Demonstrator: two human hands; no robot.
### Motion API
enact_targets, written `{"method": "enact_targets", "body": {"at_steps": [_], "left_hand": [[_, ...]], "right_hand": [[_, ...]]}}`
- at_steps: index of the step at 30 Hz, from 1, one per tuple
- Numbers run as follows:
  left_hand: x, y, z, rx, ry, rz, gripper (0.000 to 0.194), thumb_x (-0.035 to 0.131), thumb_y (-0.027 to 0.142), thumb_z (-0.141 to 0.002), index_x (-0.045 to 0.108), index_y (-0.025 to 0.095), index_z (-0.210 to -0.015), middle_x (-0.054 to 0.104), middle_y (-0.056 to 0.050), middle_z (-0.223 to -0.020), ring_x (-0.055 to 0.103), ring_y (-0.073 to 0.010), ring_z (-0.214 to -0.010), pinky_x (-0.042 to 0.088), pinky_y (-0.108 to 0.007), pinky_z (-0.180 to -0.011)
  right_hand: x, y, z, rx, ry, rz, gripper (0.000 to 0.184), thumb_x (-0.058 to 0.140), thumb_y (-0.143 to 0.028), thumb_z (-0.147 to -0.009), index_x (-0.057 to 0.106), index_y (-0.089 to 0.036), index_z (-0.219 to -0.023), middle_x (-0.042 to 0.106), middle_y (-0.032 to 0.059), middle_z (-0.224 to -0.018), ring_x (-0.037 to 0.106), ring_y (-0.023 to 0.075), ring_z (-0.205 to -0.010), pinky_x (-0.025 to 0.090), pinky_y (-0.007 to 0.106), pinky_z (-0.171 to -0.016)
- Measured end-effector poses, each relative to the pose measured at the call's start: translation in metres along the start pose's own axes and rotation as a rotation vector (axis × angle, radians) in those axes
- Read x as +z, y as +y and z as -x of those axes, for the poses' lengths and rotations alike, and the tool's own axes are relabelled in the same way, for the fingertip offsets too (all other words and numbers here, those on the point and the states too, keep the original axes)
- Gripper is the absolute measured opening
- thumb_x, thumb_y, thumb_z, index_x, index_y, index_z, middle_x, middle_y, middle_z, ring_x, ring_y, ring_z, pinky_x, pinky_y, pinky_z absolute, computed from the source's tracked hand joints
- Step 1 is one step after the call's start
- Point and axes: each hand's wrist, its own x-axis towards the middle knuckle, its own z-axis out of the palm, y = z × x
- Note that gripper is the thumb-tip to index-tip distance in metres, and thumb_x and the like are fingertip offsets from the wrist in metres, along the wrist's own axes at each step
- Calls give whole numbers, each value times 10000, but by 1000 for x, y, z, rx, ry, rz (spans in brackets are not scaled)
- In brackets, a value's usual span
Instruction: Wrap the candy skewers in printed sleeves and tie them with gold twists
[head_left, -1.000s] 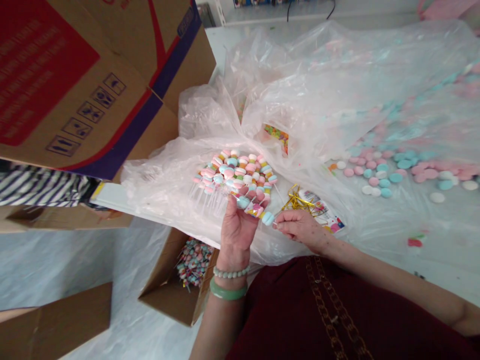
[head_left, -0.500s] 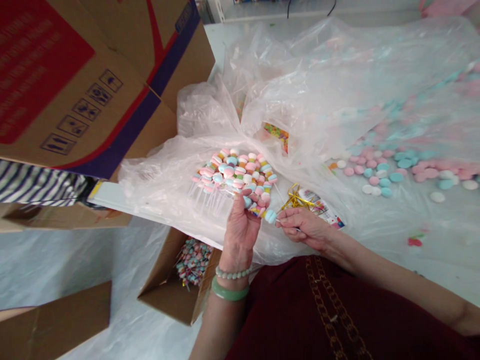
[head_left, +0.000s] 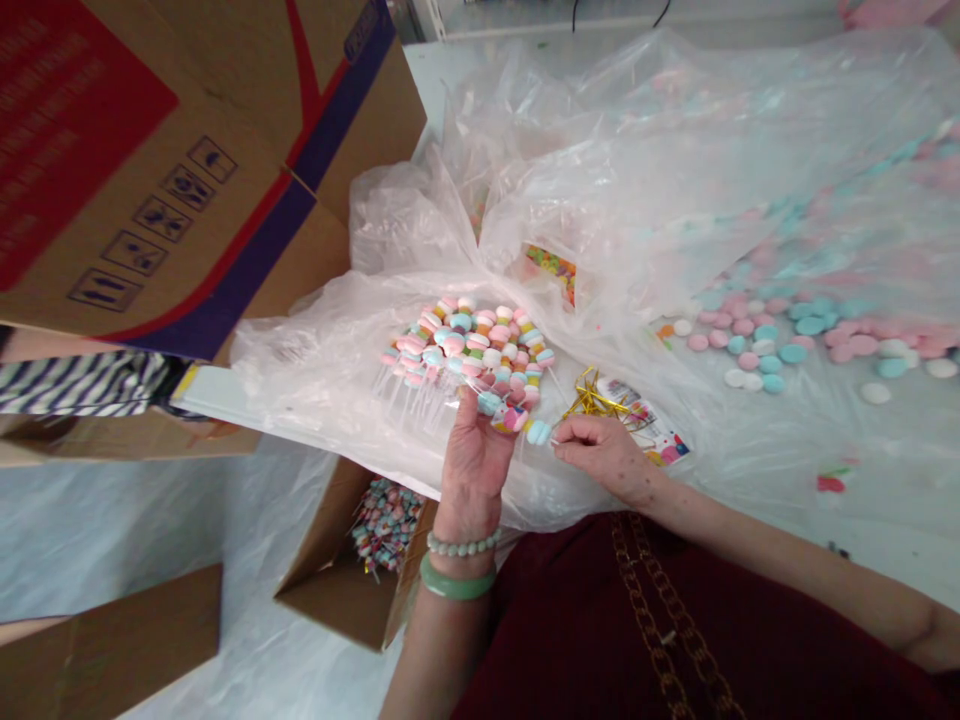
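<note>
My left hand, wearing a green bangle and a beaded bracelet, grips a fan-shaped bunch of pastel candy sticks from below. The sticks' lower ends are partly hidden behind clear plastic. My right hand pinches a thin stick near its end, just to the right of a blue candy. That stick lies against the bunch in my left hand. A tangle of gold twist ties lies just beyond my right hand's fingers.
Crumpled clear plastic sheeting covers the table, with loose pink, blue and white candies on it. Below sits an open cardboard box holding finished candy sticks. A large cardboard carton looms at left, above a person's striped sleeve.
The whole view has drifted slightly. My left hand's fingers have shifted on the bunch, and my right hand has stayed at the stick beside the blue candy.
</note>
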Motion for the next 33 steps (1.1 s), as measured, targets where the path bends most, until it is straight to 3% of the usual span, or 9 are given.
{"method": "enact_targets", "body": {"at_steps": [4, 9, 12, 16, 19, 23, 28, 33], "left_hand": [[3, 1, 0, 46, 55, 2, 177, 554, 312, -894, 615, 172, -803, 588, 11, -679, 587, -120, -653, 507, -326, -785], [10, -10, 1, 67, 69, 29, 187, 521, 264, -913, 595, 152, -783, 583, -1, -710, 580, -100, -650, 507, -273, -741], [10, -19, 2, 99, 29, -18, 196, 526, 293, -911, 604, 141, -815, 582, -15, -737, 569, -95, -645, 497, -236, -683], [8, -24, 3, 11, -25, -20, 218, 525, 324, -910, 614, 134, -848, 549, -2, -692, 524, -85, -582, 491, -232, -630], [5, -21, 4, -96, -91, 28, 260, 555, 389, -885, 616, 138, -861, 553, -4, -693, 549, -109, -622, 505, -264, -665], [0, -13, 2, -56, -95, 7, 228, 658, 365, -815, 627, 149, -883, 626, -33, -824, 615, -165, -773, 510, -344, -799], [-2, -5, 1, 8, -68, 6, 236, 732, 326, -745, 642, 174, -901, 645, -20, -817, 633, -190, -846, 475, -416, -897], [-3, 4, 5, 1, -230, -17, 337, 752, 295, -711, 648, 194, -1016, 674, -39, -956, 629, -221, -964, 440, -447, -965]], "right_hand": [[2, 3, 5, -127, 40, 306, 112, 554, -181, -789, 620, -187, -699, 624, -12, -697, 546, 127, -666, 336, 241, -618], [2, -1, 14, -389, 101, 784, 219, 463, -148, -876, 611, -166, -716, 624, 42, -704, 523, 137, -653, 277, 271, -583], [5, -1, 15, -438, 124, 837, 224, 445, -140, -887, 615, -156, -741, 616, 48, -697, 507, 135, -631, 267, 281, -575], [6, 0, 10, -316, 67, 478, 194, 475, -198, -875, 599, -170, -728, 603, 20, -710, 518, 130, -675, 317, 253, -612], [1, -2, 4, -82, -26, 84, 160, 515, -222, -816, 569, -177, -673, 514, -28, -598, 464, 105, -591, 321, 232, -569], [-4, -9, 2, 186, -133, -339, 142, 549, -284, -781, 577, -171, -700, 442, -66, -504, 331, 68, -445, 239, 218, -449], [-6, -17, 5, 292, -206, -539, 182, 632, -318, -709, 615, -138, -728, 461, -60, -472, 297, 47, -401, 142, 206, -388], [-12, -11, 4, 337, -261, -768, 161, 672, -251, -697, 625, -111, -762, 444, -72, -441, 248, 18, -358, 98, 186, -370]]}}
